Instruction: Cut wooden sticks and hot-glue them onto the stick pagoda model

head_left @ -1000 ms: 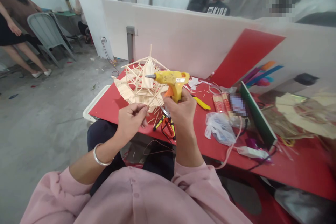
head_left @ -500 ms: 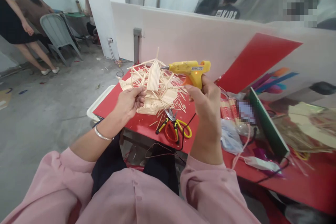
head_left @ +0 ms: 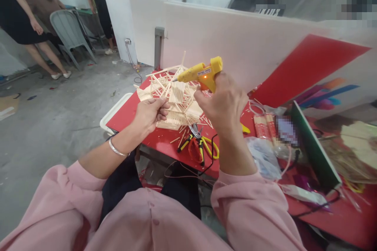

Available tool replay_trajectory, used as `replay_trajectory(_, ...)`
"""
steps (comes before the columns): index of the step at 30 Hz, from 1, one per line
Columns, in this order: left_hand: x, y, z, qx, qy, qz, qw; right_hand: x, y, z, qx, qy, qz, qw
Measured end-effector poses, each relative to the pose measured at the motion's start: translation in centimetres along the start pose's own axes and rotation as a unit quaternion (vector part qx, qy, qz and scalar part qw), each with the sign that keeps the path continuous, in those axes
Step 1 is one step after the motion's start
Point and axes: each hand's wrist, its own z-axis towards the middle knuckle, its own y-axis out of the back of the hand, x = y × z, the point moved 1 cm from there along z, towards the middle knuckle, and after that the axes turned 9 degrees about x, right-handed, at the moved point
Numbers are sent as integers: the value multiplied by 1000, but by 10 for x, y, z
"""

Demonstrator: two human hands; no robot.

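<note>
My right hand (head_left: 224, 104) grips a yellow glue gun (head_left: 202, 73), its nozzle tilted down-left against the top of a model built of thin wooden sticks (head_left: 173, 98). The model stands on the near left corner of a red table (head_left: 132, 115). My left hand (head_left: 150, 113) pinches a thin wooden stick at the model's near left side. Both arms wear pink sleeves, and a silver bangle circles my left wrist.
Pliers and yellow-handled scissors (head_left: 200, 147) lie just before the model. To the right lie plastic bags (head_left: 263, 157), stick packets (head_left: 265, 127), a green-edged board (head_left: 316, 145) and more stick work (head_left: 353, 149). A white partition (head_left: 235, 43) backs the table. People and a grey chair (head_left: 69, 31) stand at far left.
My right hand has lifted the glue gun and tipped its nozzle down onto the model's top. My left hand has carried the stick from in front of me up to the model's side.
</note>
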Motion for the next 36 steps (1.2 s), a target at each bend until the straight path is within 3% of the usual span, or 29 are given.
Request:
replay_trajectory(9,1,0,-3,2,5,-30,1000,7,7,8,45,42,-91,994)
replay_trajectory(16,3,-2,-3,-9,4,-33,999,11,12,9,39,61,-123,990)
replay_trajectory(36,4,-3,-4,-6,11,-37,999,10,9,10,51,48,-72,995)
